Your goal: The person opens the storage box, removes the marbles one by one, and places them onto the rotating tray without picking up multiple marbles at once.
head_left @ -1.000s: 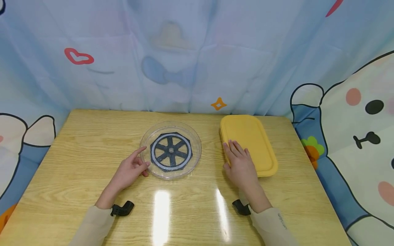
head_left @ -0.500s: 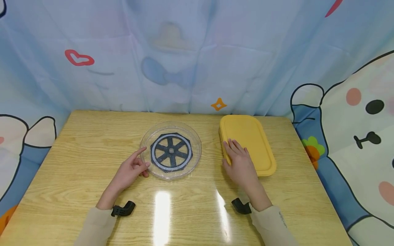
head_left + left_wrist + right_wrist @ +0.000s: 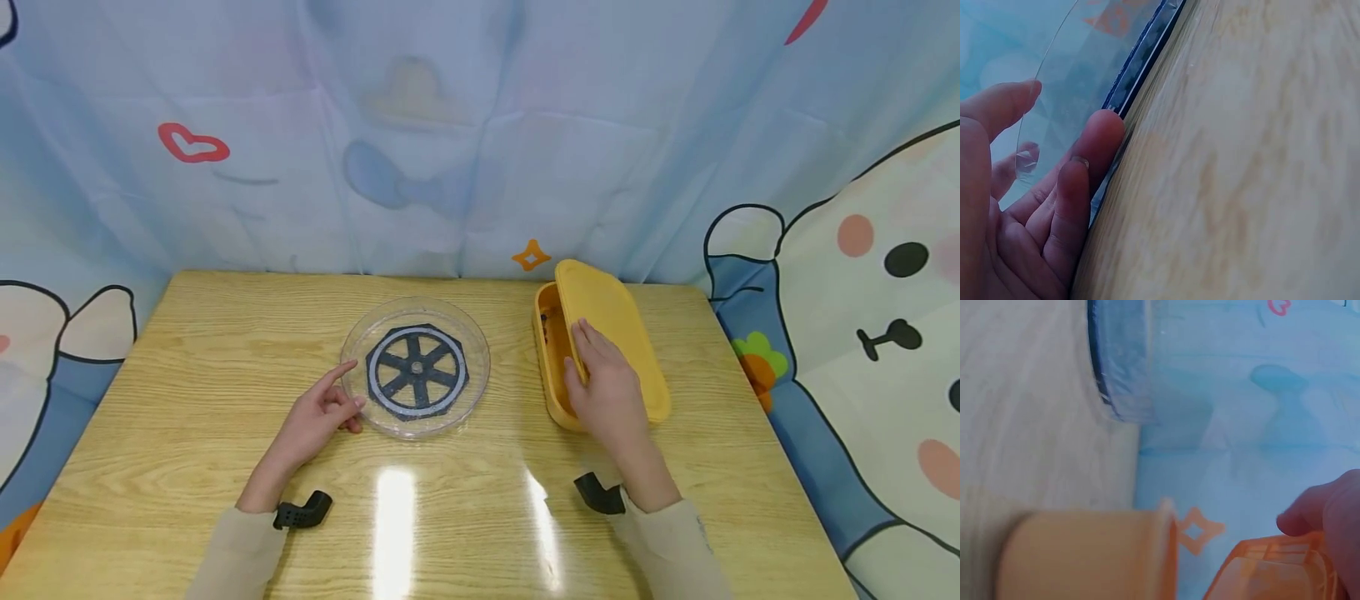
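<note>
Head view: clear dish, nine o'clock of yellow box, left hand's grip spread at dish rim (presumably steadying); right hand's grip clamped on tilted lid, likely for access.

The right hand grips the lid by its edge, tilted, with a gap between it and the blurred box. Farther along the table sits a clear dish; a blue curtain hangs behind.
</note>
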`<state>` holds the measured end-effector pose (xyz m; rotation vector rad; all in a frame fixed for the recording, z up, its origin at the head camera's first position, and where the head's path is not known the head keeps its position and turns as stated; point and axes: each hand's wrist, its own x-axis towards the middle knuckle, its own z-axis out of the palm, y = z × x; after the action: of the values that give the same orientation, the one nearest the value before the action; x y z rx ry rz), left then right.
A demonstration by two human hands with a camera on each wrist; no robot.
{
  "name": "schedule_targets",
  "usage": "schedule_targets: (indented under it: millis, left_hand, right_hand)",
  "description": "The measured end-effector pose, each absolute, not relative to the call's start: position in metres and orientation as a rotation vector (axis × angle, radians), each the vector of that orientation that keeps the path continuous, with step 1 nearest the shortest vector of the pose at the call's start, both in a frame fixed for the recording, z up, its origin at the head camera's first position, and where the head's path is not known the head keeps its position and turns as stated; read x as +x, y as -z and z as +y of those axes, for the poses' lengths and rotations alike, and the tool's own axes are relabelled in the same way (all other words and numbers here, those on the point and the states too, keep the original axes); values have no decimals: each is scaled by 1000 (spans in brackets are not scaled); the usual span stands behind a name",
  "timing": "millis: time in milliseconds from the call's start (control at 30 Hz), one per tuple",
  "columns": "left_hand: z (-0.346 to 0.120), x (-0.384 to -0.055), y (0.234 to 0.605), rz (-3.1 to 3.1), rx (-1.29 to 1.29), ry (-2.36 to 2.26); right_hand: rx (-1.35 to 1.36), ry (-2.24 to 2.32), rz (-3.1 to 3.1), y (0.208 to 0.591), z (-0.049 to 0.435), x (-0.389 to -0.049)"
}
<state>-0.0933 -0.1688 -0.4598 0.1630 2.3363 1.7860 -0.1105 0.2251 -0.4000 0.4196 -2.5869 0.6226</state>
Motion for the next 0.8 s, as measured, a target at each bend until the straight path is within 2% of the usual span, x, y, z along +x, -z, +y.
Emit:
schedule_targets:
  millis: [200,533,667,800]
  left_hand:
    - [-167,-92,452,2339,164,-1780]
    - [-167,-91,453,2334,150,-1782]
    - [-167,-91,452,2330,147,-1788]
    - [-170,-95,471,2317,138,-1808]
  right_hand:
    - [369,-584,-2428,380,239,-111]
    - [68,-655,-2196,353,295,-107]
    - [-143,-766,-2158,353,321,-104]
    - [-424,-947,-2177,359,348,-98]
